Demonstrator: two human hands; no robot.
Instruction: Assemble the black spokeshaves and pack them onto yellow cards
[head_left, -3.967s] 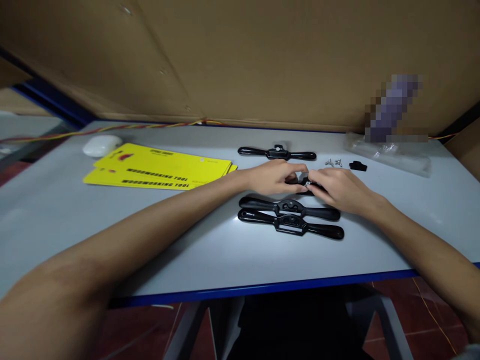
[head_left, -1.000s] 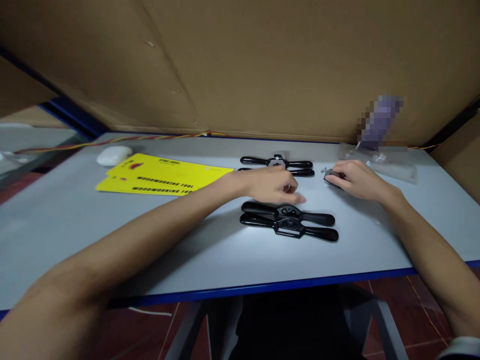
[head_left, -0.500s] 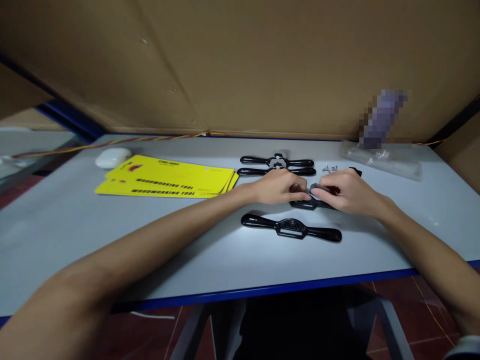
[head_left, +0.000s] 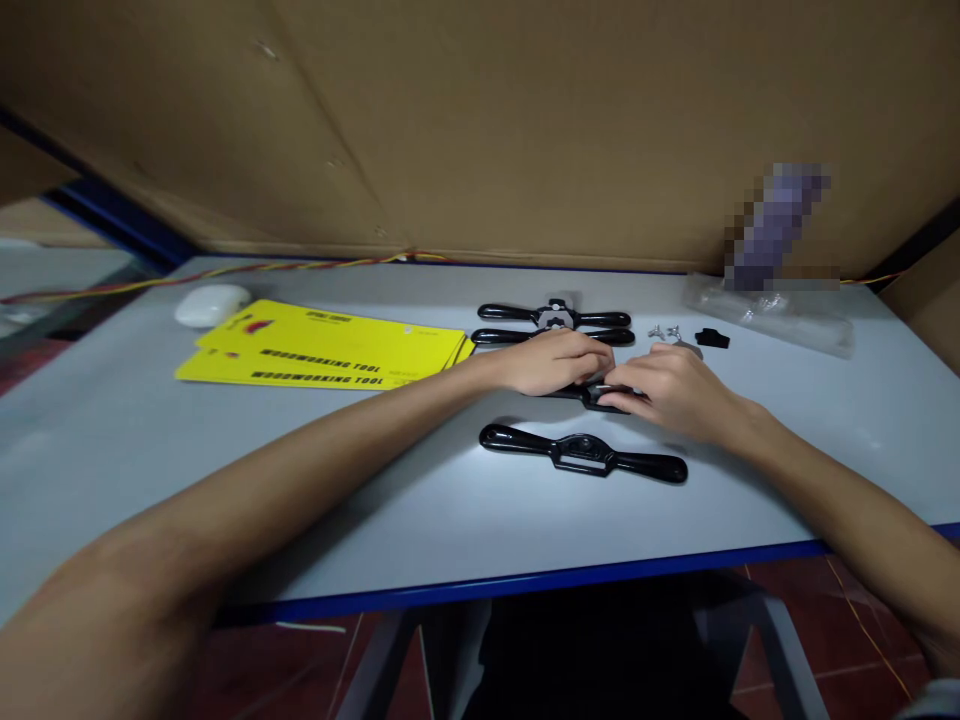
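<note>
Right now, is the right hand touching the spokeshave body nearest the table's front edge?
Apart: the head view shows a strip of bare tabletop between the right hand and that spokeshave body.

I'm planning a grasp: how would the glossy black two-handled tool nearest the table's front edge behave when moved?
The glossy black two-handled tool would probably stay stiff, as it looks like one rigid piece. Its shiny finish may feel slippery. Lying flat and spread wide, it seems unlikely to roll.

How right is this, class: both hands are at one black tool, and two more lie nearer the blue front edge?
Not quite: the head view shows only one there, the near tool; left hand and right hand are at the middle tool.
</note>
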